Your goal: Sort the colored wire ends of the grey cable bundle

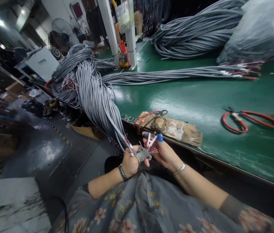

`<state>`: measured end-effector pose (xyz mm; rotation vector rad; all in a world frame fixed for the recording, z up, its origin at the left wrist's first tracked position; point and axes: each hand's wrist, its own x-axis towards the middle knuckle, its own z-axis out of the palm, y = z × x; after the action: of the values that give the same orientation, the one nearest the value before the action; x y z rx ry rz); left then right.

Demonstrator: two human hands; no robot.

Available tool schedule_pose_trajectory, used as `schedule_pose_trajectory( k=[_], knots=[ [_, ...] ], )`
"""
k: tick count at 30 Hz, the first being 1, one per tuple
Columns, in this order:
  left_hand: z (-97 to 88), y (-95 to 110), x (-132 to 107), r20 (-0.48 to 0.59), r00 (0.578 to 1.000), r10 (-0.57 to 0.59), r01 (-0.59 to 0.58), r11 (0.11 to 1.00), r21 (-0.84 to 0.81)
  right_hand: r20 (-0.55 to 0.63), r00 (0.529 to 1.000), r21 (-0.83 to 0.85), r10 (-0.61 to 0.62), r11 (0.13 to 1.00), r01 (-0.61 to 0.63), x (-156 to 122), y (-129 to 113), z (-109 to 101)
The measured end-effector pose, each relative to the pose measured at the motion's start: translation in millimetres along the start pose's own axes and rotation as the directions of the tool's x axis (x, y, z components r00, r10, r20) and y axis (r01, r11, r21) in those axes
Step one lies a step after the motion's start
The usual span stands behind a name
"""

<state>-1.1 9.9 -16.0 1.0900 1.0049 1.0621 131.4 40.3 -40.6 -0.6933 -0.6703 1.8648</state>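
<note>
- Held over the lap, just off the near edge of the green bench (207, 97): coloured wires (153, 151), fanned out between left hand (130, 165) and right hand (167, 157).
- Gripping grey cable ends (124, 138) in left hand, fingers curled closed. Can't tell how many.
- Pinching pale pink forked piece (151, 141) in right hand, just beside the blue fingertip cover (160, 138). Can't tell how firmly.
- Can't identify the grey wrap (142, 156) at the left fingers: finger cover or part of the work.
- Expect light, thin, springy wires: easy to bend, prone to splay, probably fragile at the tips.
- Expect smooth, fairly stiff jackets, maybe a bit slippery under bare skin.
- Allow for heavy drag from the grey cable bundle (98, 94), draped off the bench edge.
- Best to take hold on the jackets, just behind the exposed wires; avoid pulling by the tips.
</note>
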Motion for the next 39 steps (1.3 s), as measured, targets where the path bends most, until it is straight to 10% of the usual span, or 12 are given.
schedule_pose_trajectory(
  k=[21,39],
  knots=[
    [-1.7,22,-12,0.006,0.999,-0.052,0.05,0.976,0.214,-0.047,0.994,0.27,0.103,0.959,-0.087,-3,-6,1],
    [-0.2,13,-7,-0.008,0.999,-0.035,0.035,0.988,0.151,-0.12,0.974,-0.157,-0.192,0.972,0.173,-5,-2,0]
  ],
)
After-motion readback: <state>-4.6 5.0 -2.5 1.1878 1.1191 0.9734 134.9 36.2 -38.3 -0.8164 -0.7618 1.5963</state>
